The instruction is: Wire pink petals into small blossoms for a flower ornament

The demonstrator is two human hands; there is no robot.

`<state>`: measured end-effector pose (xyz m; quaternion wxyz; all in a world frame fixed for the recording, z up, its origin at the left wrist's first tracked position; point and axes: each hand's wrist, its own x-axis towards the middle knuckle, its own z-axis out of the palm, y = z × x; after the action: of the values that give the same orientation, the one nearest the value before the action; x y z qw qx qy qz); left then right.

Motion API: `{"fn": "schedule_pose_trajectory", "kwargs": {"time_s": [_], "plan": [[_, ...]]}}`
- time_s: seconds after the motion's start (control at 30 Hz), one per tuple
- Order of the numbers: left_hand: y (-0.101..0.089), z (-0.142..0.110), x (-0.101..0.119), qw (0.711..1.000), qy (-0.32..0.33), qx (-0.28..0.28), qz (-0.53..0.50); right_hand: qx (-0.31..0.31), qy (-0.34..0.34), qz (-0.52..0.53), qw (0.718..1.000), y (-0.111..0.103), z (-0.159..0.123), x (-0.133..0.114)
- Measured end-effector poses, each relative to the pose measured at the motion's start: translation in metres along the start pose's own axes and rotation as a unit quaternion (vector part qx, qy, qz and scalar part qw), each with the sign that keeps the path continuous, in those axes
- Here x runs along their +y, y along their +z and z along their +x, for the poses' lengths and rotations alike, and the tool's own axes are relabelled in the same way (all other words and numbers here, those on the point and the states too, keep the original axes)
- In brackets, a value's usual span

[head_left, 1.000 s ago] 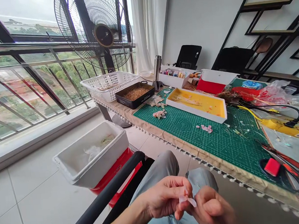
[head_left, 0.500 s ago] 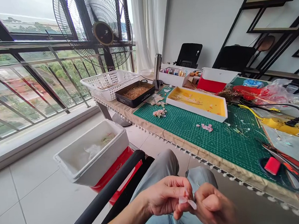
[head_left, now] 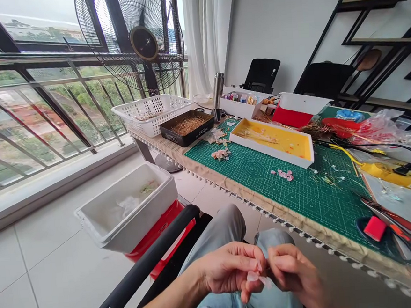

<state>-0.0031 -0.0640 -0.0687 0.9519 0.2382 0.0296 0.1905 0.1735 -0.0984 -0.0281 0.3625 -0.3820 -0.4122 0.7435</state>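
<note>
Low in the view, above my lap, my left hand (head_left: 231, 269) and my right hand (head_left: 293, 270) meet at the fingertips. Both pinch a small, pale pink, translucent petal (head_left: 254, 277), which my fingers partly hide. Its exact shape and any fine stem are hidden. My hands are well away from the table, over my grey-and-denim trousers (head_left: 231, 227). The nearest table edge, with its fringe of small pompoms (head_left: 284, 221), lies to the right of my hands.
A green cutting mat (head_left: 282, 200) holds pink petal scraps and a yellow-lined white tray (head_left: 271, 142). Scissors (head_left: 386, 221) lie at the right. A black armrest (head_left: 139, 266) runs past my left side, beside a white foam box (head_left: 125, 211) on a red stool (head_left: 158, 237).
My right hand has moved up and left, its fingers now closer against my left fingertips and covering more of the petal. The whole view has shifted slightly.
</note>
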Motion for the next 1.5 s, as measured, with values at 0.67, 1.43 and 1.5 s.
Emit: {"fn": "schedule_pose_trajectory", "kwargs": {"time_s": [0.67, 1.43, 1.5], "plan": [[0.031, 0.004, 0.001, 0.953, 0.105, 0.231, 0.168, 0.163, -0.225, -0.414, 0.867, 0.033, -0.014, -0.006], [0.049, -0.002, 0.018, 0.897, 0.159, 0.311, 0.273, 0.282, -0.428, -0.655, 0.555, 0.045, 0.008, 0.003], [0.047, -0.002, 0.018, 0.890, 0.169, 0.313, 0.286, 0.287, -0.440, -0.587, 0.616, 0.051, 0.005, 0.011]]}}
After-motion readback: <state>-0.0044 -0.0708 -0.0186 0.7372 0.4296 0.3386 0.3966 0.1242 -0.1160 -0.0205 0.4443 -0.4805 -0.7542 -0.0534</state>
